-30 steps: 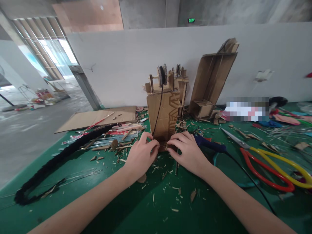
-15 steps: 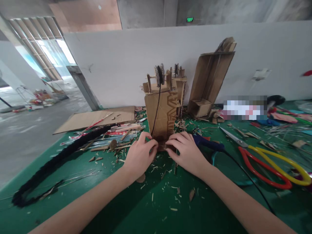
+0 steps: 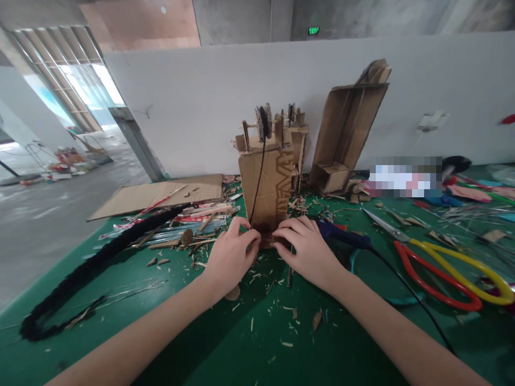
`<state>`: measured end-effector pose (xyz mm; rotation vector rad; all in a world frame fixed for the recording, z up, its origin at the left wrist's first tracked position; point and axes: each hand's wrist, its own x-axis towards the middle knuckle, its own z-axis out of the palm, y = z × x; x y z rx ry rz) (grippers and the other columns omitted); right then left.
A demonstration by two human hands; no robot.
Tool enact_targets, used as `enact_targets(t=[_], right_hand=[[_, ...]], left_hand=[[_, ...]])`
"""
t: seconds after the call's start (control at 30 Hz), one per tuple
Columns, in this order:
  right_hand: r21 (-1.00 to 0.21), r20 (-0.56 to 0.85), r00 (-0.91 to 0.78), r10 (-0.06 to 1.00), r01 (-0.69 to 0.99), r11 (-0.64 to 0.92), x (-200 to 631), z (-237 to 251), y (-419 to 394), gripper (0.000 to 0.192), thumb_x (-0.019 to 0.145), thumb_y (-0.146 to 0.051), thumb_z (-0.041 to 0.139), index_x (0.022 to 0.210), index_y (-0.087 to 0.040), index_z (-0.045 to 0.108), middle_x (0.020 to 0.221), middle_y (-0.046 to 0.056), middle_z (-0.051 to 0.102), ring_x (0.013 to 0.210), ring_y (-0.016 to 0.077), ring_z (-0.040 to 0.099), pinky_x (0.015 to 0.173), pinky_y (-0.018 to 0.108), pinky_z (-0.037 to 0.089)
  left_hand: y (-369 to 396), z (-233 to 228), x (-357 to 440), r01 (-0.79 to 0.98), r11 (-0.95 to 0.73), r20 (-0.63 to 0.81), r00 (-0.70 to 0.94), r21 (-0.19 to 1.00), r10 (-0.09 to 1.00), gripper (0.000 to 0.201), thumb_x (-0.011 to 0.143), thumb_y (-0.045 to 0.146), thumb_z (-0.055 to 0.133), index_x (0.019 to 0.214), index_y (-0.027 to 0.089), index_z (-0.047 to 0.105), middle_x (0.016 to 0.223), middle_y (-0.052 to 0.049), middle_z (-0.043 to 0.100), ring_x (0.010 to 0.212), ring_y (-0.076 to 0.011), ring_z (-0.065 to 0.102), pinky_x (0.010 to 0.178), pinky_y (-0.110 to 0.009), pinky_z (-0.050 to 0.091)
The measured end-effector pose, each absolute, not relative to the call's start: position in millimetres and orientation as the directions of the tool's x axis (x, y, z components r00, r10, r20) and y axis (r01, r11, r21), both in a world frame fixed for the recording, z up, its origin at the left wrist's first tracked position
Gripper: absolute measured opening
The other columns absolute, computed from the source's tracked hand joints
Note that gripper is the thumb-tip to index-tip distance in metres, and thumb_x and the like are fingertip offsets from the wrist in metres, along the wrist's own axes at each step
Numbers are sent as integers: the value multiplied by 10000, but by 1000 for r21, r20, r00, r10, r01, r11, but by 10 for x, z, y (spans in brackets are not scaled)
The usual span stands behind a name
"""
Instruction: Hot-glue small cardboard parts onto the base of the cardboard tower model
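An upright cardboard box (image 3: pixel 263 187) stands in front of me, with a spool of black cord (image 3: pixel 263 123) on a stick axle at its top. The black cord (image 3: pixel 257 193) runs down the front face to my left fingers. Low at the front of the box, a small brown cardboard piece (image 3: pixel 266 241) lies between my hands. My left hand (image 3: pixel 233 254) pinches its left end, thumb and fingers closed. At the other end my right hand (image 3: pixel 308 249) holds it in the same way, with fingers bent. The fingertips partly hide the piece and the bottom of the box.
Red-and-yellow-handled scissors (image 3: pixel 406 238) and a dark blue corded tool (image 3: pixel 346 236) lie at right. A taller open cardboard structure (image 3: pixel 346 134) leans by the wall. A fuzzy black strip (image 3: pixel 108 262) curves along the left; scraps litter the green table (image 3: pixel 181 332). A flat cardboard sheet (image 3: pixel 161 195) lies behind.
Almost nothing differs. Both hands stay at the foot of the box with the cardboard piece; the view has shifted very slightly.
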<state>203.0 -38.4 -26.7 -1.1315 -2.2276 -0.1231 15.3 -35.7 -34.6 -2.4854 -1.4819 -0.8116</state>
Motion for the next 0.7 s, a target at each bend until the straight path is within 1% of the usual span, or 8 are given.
enact_targets(t=[0.13,0.3,0.53,0.7], right_hand=[[-191,567,-433,701,758,623,2034,-263,-383,104,816,-211,542,871,-185,627,945,44,618,926,213,477,801,371,361],[-190,566,-449,692,745,639,2039,-264,-387,104,817,-219,544,877,-191,625,947,46,617,925,208,477,799,364,365],[-143,569,-462,680,759,635,2036,-279,-385,113,828,-219,530,881,-183,623,963,50,613,929,209,469,803,367,363],[-161,572,-436,694,770,617,2026,-290,-372,96,824,-235,546,870,-189,617,943,39,613,926,207,465,800,365,357]], left_hand=[[-356,-348,156,853,-496,503,361,161,785,147,856,217,455,867,207,601,1016,-47,428,712,-124,519,673,-297,464],[-363,-347,158,859,-489,509,356,153,784,154,861,230,451,864,209,604,1012,-45,434,704,-121,526,661,-292,467],[-353,-358,151,840,-514,515,369,170,773,160,869,231,437,871,207,595,1014,-52,424,732,-128,525,681,-298,477],[-349,-369,146,828,-529,526,370,187,765,153,863,220,448,871,211,601,1014,-55,425,732,-131,523,680,-306,483]])
